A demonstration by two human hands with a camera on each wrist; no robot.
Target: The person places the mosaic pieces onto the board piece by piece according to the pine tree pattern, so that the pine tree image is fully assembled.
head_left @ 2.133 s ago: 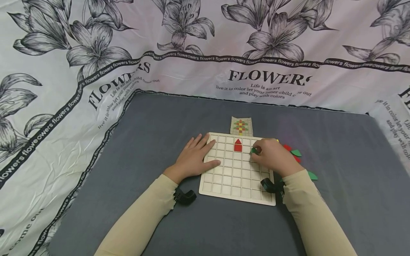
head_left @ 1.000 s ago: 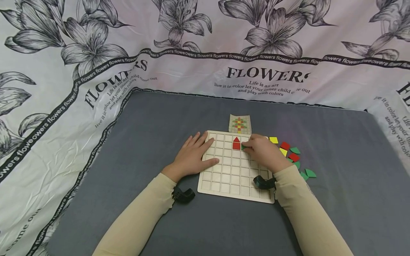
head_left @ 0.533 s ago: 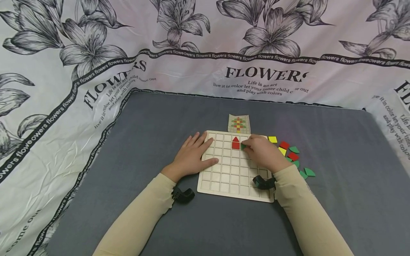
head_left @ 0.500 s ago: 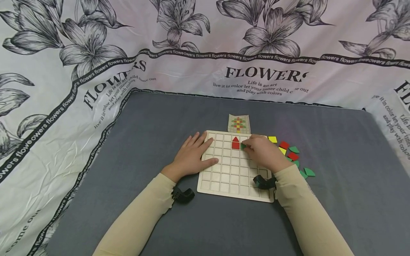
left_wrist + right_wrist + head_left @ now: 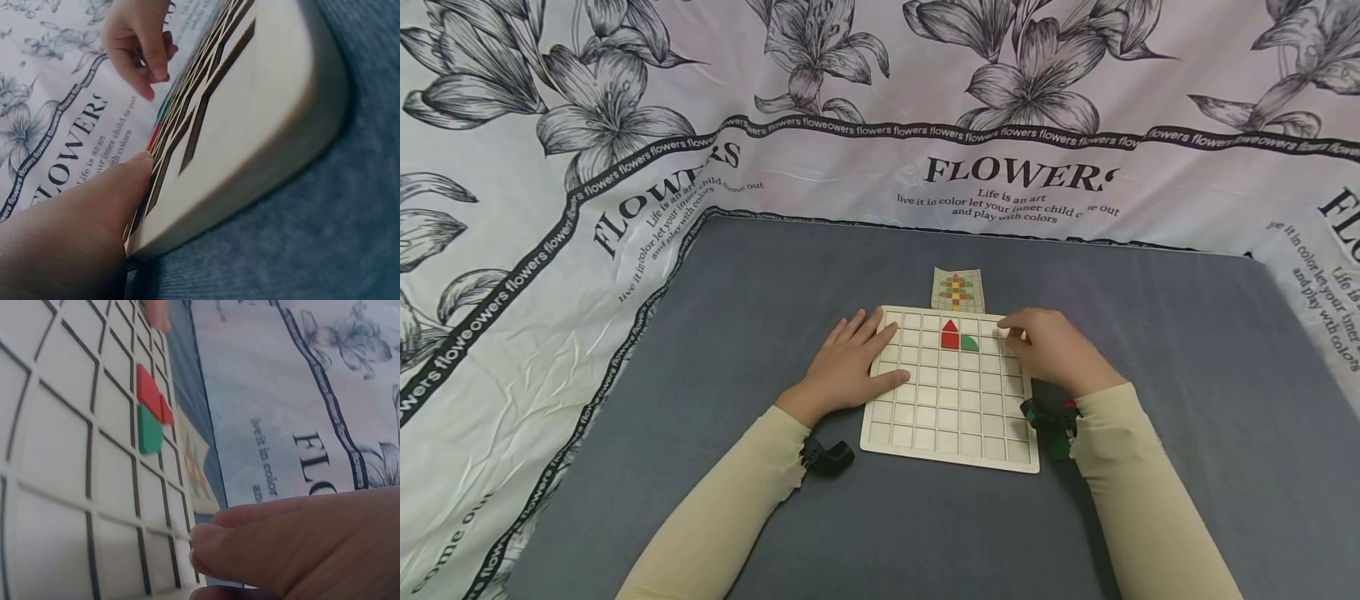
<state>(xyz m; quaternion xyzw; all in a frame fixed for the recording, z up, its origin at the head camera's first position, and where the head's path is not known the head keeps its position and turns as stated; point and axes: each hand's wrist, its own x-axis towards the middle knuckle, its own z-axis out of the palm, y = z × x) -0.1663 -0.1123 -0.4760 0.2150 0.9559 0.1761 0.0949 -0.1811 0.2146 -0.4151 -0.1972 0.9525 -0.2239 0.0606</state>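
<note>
A pale wooden grid board (image 5: 925,417) lies on the grey table. My left hand (image 5: 846,371) rests on its left edge, fingers spread and straight. In the upper rows sit a red triangle (image 5: 950,326), a red square (image 5: 950,341) right below it, and a green quarter-round piece (image 5: 969,342) just right of the square. The right wrist view also shows the green piece (image 5: 149,431) lying in its cell. My right hand (image 5: 1060,350) hovers at the board's upper right edge, fingers loosely bent and holding nothing.
A pattern card (image 5: 957,283) with a coloured design lies against the board's far edge. Loose pieces at the right are mostly hidden by my right hand and wrist; a green piece (image 5: 1060,447) peeks out there. Flower-printed cloth (image 5: 850,175) borders the table's back and left.
My right hand brought the green piece in beside the red square, let go of it and drew back to the right. My left hand has stayed on the board's edge.
</note>
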